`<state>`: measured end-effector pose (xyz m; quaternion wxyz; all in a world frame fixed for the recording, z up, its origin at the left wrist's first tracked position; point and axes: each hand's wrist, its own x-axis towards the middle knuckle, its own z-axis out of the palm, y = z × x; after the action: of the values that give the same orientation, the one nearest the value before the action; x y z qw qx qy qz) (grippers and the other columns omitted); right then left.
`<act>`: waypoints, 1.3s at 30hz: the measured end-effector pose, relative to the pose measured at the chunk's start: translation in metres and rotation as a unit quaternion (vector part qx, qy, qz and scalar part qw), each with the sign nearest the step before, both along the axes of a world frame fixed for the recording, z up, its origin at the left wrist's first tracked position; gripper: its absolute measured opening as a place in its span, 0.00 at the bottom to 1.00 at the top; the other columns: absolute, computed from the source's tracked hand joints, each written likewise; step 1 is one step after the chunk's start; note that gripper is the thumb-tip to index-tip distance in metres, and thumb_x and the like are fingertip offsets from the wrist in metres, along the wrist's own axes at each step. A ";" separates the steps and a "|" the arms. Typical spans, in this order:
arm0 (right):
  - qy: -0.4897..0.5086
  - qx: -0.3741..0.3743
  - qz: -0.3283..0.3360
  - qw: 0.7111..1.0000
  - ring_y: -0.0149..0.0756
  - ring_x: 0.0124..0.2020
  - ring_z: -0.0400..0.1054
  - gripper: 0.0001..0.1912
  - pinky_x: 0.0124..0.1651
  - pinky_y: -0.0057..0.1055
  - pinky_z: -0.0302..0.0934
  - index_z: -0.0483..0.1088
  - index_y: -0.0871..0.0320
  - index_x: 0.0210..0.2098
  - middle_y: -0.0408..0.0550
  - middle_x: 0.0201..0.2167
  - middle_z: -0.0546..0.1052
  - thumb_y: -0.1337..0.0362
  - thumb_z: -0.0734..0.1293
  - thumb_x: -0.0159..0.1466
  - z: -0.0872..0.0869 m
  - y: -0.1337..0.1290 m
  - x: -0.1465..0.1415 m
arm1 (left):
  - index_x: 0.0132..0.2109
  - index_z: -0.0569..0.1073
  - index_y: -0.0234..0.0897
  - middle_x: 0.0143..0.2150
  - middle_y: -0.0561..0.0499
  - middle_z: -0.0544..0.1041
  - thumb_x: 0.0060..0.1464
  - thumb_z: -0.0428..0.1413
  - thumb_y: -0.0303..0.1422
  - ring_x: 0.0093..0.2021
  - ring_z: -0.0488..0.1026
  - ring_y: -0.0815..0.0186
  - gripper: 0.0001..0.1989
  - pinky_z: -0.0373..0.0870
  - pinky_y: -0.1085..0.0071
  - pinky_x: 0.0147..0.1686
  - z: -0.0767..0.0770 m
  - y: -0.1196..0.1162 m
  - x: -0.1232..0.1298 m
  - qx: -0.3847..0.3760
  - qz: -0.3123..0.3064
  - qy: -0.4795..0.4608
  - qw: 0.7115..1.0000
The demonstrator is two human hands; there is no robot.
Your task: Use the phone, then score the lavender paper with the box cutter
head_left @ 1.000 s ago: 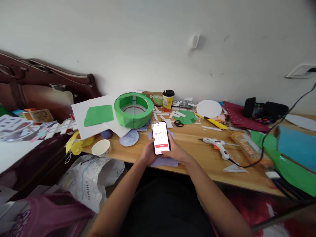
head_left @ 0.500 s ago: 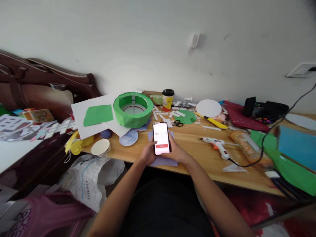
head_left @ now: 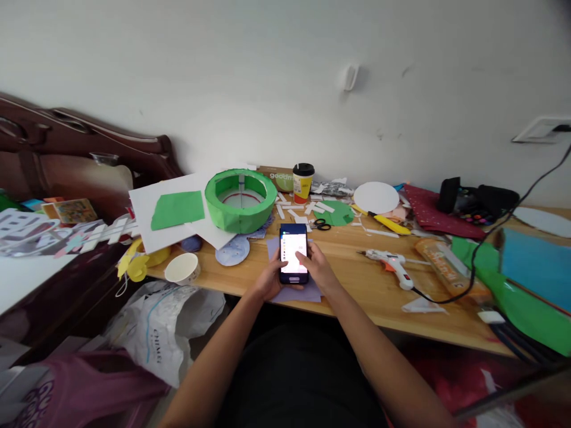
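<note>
A lit smartphone [head_left: 293, 255] stands upright between my two hands, over a purple sheet [head_left: 307, 292] at the table's front edge. Wrapped round its left side and lower edge is my left hand [head_left: 270, 279], closed on it. My right hand [head_left: 319, 266] grips the right side, its thumb lying over the screen. The screen shows a small white window on a dark background; its text is too small to read. Just beyond the phone lie black scissors [head_left: 322, 224] and several white paper strips [head_left: 292, 208].
A green paper ring [head_left: 241, 220] and a lidded paper cup [head_left: 303, 181] stand behind the phone. To the right lie a corded glue gun [head_left: 392, 260] and a yellow cutter knife [head_left: 392, 224]. A white bowl [head_left: 182, 268] sits by the front edge, left.
The phone's screen has gone from a white timer page to a smaller window on dark blue. My right thumb has moved up onto the screen.
</note>
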<state>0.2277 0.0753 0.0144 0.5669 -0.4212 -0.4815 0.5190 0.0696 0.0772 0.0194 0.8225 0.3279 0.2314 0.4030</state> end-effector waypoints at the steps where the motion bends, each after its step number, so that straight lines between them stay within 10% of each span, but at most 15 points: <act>1: -0.019 0.002 -0.013 1.000 0.44 0.52 0.71 0.28 0.55 0.44 0.65 0.63 0.53 0.51 0.51 0.51 0.76 0.51 0.73 0.56 -0.001 0.001 -0.001 | 0.68 0.56 0.50 0.62 0.42 0.69 0.53 0.56 0.26 0.47 0.77 0.48 0.37 0.80 0.47 0.37 0.000 -0.001 0.000 0.004 -0.002 0.001 1.000; 39: 0.036 -0.042 -0.075 0.996 0.42 0.35 0.75 0.22 0.37 0.35 0.68 0.72 0.56 0.40 0.47 0.36 0.80 0.45 0.70 0.56 0.011 0.023 -0.004 | 0.72 0.42 0.57 0.68 0.44 0.60 0.36 0.52 0.20 0.48 0.75 0.48 0.56 0.81 0.54 0.31 0.000 -0.003 0.001 0.042 -0.008 0.013 0.999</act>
<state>0.2236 0.0986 0.0251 0.6028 -0.4609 -0.4056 0.5097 0.0703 0.0746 0.0199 0.8081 0.3695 0.2219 0.4016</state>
